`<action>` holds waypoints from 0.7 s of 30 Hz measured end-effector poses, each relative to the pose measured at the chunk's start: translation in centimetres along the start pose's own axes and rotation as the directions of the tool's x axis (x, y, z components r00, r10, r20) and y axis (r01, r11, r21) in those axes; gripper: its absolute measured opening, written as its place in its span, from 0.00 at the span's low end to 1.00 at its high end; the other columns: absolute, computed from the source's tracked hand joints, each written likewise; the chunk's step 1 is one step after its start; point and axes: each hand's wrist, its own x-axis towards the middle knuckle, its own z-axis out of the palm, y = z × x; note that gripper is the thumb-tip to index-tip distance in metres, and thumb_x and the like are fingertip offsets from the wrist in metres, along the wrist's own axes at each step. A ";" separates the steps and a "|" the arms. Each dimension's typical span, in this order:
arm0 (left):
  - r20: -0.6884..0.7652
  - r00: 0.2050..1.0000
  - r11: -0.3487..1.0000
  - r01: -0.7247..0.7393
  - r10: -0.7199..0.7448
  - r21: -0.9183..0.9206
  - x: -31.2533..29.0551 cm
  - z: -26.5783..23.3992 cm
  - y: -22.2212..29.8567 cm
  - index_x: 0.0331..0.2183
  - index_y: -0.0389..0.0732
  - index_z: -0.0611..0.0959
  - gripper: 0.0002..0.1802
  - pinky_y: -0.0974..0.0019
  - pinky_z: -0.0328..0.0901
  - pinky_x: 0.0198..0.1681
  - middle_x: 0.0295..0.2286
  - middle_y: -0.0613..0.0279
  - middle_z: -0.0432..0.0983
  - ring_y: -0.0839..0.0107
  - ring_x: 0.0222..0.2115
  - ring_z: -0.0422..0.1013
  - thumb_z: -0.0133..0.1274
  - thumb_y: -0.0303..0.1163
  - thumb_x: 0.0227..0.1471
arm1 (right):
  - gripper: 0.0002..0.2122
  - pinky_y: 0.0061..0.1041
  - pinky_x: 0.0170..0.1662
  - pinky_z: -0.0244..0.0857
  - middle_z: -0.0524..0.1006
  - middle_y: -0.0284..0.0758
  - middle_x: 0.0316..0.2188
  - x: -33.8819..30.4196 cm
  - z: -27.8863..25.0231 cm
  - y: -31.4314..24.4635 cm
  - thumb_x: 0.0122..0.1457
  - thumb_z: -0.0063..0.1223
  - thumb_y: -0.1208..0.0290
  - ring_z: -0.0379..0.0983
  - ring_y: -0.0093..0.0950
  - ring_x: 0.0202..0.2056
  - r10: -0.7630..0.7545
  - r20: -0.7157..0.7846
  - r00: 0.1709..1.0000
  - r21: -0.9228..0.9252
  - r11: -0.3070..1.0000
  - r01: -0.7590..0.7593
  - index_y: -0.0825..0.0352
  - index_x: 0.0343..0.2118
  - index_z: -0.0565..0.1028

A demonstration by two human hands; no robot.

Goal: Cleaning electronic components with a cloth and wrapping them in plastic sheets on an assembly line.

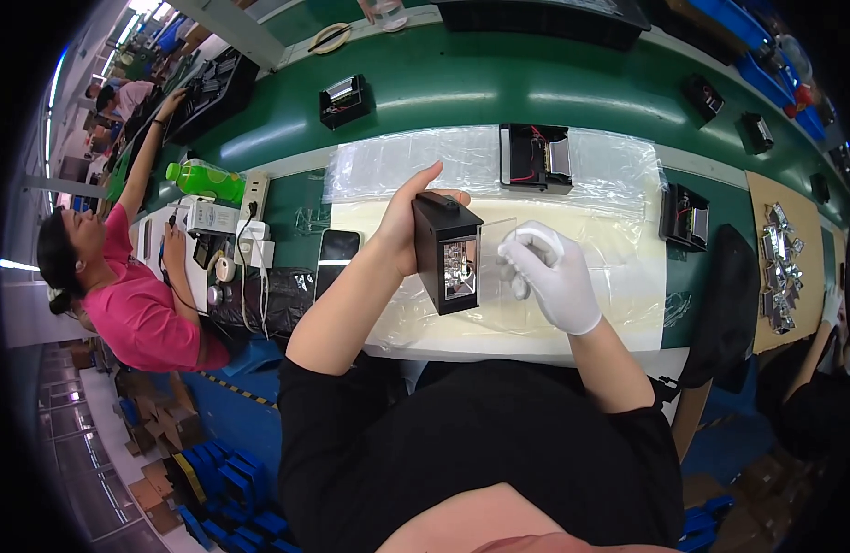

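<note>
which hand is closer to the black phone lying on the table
Left. The bare left hand, gripping the black box housing, is just right of the black phone. The white-gloved right hand is farther right, beyond the housing.

Phone point(336, 256) lies left of the held housing point(448, 263) — another housing point(535, 157) sits behind it.

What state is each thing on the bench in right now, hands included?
Left hand: bare, gripping the black housing.
Black housing: held up off the bench, open face toward the camera.
Right hand: white glove on, pinching a clear panel.
Clear panel: held beside the housing's open face.
Second black housing: lying open, wires showing.
Phone: flat, screen dark.
Green bottle: lying on its side.
</note>
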 end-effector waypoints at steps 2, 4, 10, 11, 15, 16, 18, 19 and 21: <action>0.001 1.000 1.000 -0.001 0.001 0.030 0.2 0.3 0.1 0.26 0.39 0.81 0.26 0.67 0.61 0.20 0.17 0.57 0.73 0.65 0.14 0.68 0.50 0.55 0.51 | 0.04 0.13 0.20 0.60 0.75 0.34 0.22 0.2 -0.3 0.2 0.58 0.49 0.78 0.66 0.17 0.17 0.001 -0.002 1.000 0.048 0.999 -0.001 0.69 0.28 0.74; -0.035 0.999 0.999 -0.009 0.010 0.042 0.1 0.7 0.1 0.26 0.39 0.81 0.26 0.67 0.61 0.20 0.17 0.57 0.73 0.65 0.14 0.68 0.50 0.55 0.51 | 0.04 0.13 0.20 0.60 0.75 0.34 0.22 0.3 -0.4 0.2 0.59 0.49 0.78 0.66 0.17 0.17 0.020 -0.004 1.000 0.069 0.997 -0.020 0.69 0.28 0.74; -0.127 0.990 0.996 -0.054 0.063 0.077 0.2 1.4 0.0 0.28 0.37 0.82 0.27 0.67 0.62 0.21 0.18 0.58 0.74 0.67 0.16 0.69 0.51 0.55 0.49 | 0.05 0.13 0.20 0.61 0.75 0.34 0.23 0.4 -0.6 0.5 0.59 0.48 0.78 0.66 0.17 0.17 0.028 -0.007 1.000 0.088 0.996 -0.027 0.69 0.28 0.75; -0.123 0.990 0.996 -0.057 0.066 0.073 0.2 1.4 -0.1 0.28 0.37 0.82 0.27 0.68 0.62 0.22 0.19 0.58 0.74 0.67 0.16 0.69 0.52 0.55 0.49 | 0.05 0.13 0.20 0.61 0.76 0.34 0.23 0.4 -0.6 0.7 0.59 0.48 0.78 0.66 0.17 0.17 0.011 -0.010 1.000 0.069 0.998 -0.010 0.69 0.28 0.75; -0.131 0.984 0.991 -0.113 0.122 0.074 0.8 1.7 -0.6 0.27 0.37 0.82 0.27 0.70 0.62 0.25 0.19 0.59 0.74 0.69 0.19 0.70 0.51 0.55 0.49 | 0.04 0.16 0.20 0.62 0.76 0.34 0.24 0.1 -0.4 1.3 0.59 0.50 0.77 0.67 0.19 0.18 -0.097 0.031 0.995 -0.095 0.991 0.099 0.69 0.30 0.75; -0.135 0.980 0.987 -0.139 0.148 0.076 1.1 1.9 -0.8 0.27 0.37 0.82 0.27 0.71 0.62 0.27 0.20 0.60 0.74 0.69 0.20 0.70 0.51 0.55 0.49 | 0.04 0.17 0.21 0.62 0.76 0.34 0.24 0.1 -0.4 1.4 0.59 0.50 0.77 0.67 0.20 0.18 -0.139 0.055 0.989 -0.166 0.975 0.146 0.69 0.30 0.76; -0.028 0.981 0.977 -0.189 0.192 0.098 1.1 1.6 -0.4 0.26 0.38 0.82 0.27 0.74 0.61 0.29 0.21 0.61 0.75 0.72 0.22 0.70 0.51 0.55 0.50 | 0.03 0.18 0.22 0.63 0.77 0.35 0.25 0.2 -0.5 1.5 0.59 0.51 0.77 0.68 0.21 0.18 -0.181 0.083 0.980 -0.235 0.952 0.196 0.69 0.31 0.76; 0.084 0.975 0.970 -0.214 0.205 0.114 1.2 1.3 0.3 0.25 0.39 0.81 0.26 0.75 0.60 0.31 0.22 0.63 0.75 0.73 0.23 0.69 0.50 0.56 0.50 | 0.03 0.19 0.23 0.63 0.77 0.34 0.25 0.3 -0.8 1.5 0.59 0.52 0.77 0.68 0.22 0.19 -0.283 0.087 0.955 -0.447 0.846 0.291 0.69 0.32 0.76; -0.004 0.952 0.940 -0.303 0.307 0.159 1.6 2.0 1.7 0.25 0.39 0.81 0.26 0.74 0.60 0.30 0.23 0.63 0.75 0.74 0.23 0.68 0.50 0.55 0.51 | 0.04 0.21 0.25 0.64 0.77 0.34 0.26 0.6 -1.4 1.5 0.58 0.53 0.76 0.69 0.25 0.20 -0.455 0.166 0.875 -0.784 0.477 0.397 0.69 0.34 0.77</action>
